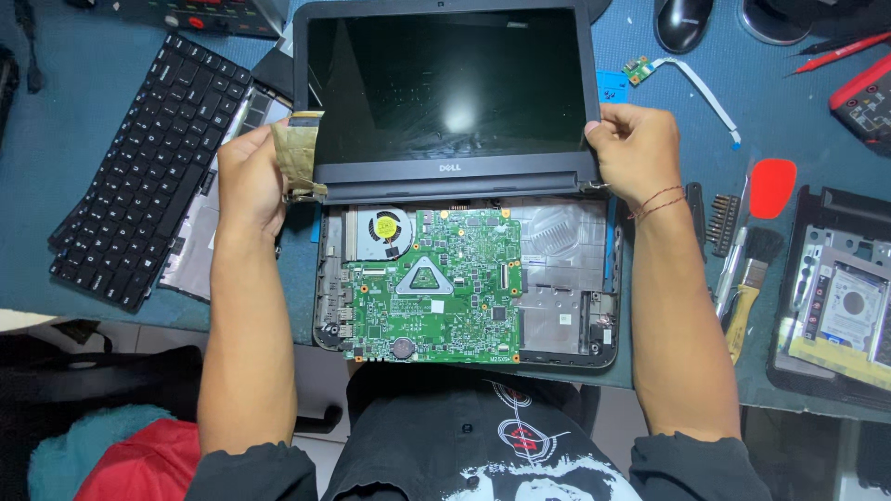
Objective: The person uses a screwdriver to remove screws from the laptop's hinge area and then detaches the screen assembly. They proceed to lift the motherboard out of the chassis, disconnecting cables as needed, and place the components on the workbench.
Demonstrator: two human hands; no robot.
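Head view: my left hand (pixel 249 181) grips left edge of laptop screen panel (pixel 445 93), my right hand (pixel 636 148) grips right edge, keeping panel level over hinges. Open laptop base (pixel 566 269) near me on table (pixel 56 130), green motherboard (pixel 432 283) bared. Loose keyboard (pixel 148 167) left; hard drive (pixel 849 306), white label, right.

You are working at a blue-green mat-covered table (pixel 56 139), which is carrying an opened laptop base (pixel 566 278), a detached keyboard (pixel 148 167), a mouse (pixel 682 23), a brush (pixel 747 283) and a drive tray (pixel 840 306).
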